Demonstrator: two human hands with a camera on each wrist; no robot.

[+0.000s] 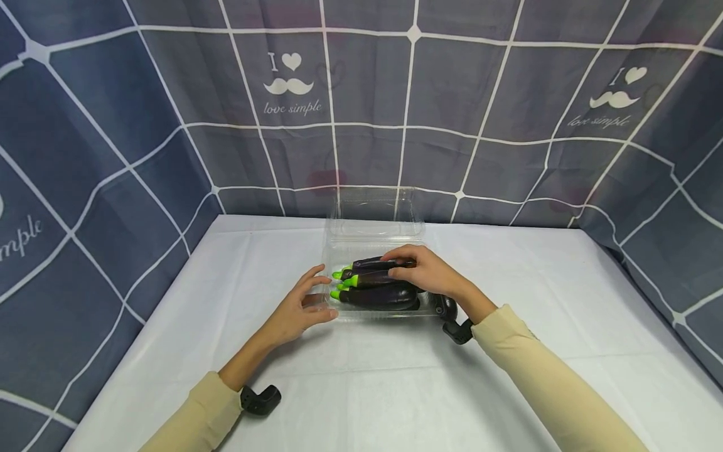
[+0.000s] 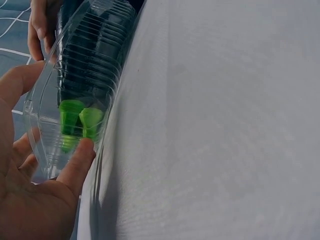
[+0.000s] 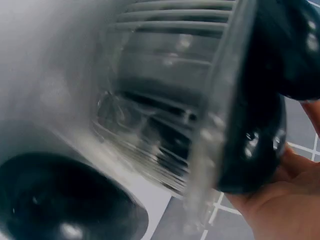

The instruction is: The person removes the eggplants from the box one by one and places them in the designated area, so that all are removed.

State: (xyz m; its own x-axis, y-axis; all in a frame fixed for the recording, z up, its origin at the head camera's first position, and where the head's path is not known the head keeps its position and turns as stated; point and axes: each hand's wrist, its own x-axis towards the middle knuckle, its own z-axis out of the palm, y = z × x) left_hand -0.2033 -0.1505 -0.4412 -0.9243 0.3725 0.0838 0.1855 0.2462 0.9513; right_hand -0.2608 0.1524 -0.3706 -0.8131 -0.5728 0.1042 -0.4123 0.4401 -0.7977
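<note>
A clear plastic clamshell box [image 1: 333, 251] holds several dark eggplants [image 1: 378, 297] with bright green stem ends pointing left. My right hand [image 1: 426, 271] reaches over the box from the right and grips the rearmost eggplant [image 1: 368, 263] near its thick end, thumb in front and fingers behind. In the right wrist view, that hand [image 3: 282, 200] is beside glossy eggplants [image 3: 255, 145] above the box rim. My left hand [image 1: 296, 309] is spread around the box's left end. Its thumb [image 2: 80, 162] touches the ribbed wall near the green stems [image 2: 90, 120].
The transparent lid [image 1: 373, 210] stands raised at the back, near the grey checked curtain [image 1: 367, 157]. A dark glossy rounded thing [image 3: 70, 200] lies outside the box in the right wrist view. White cloth [image 1: 350, 389] covers the table.
</note>
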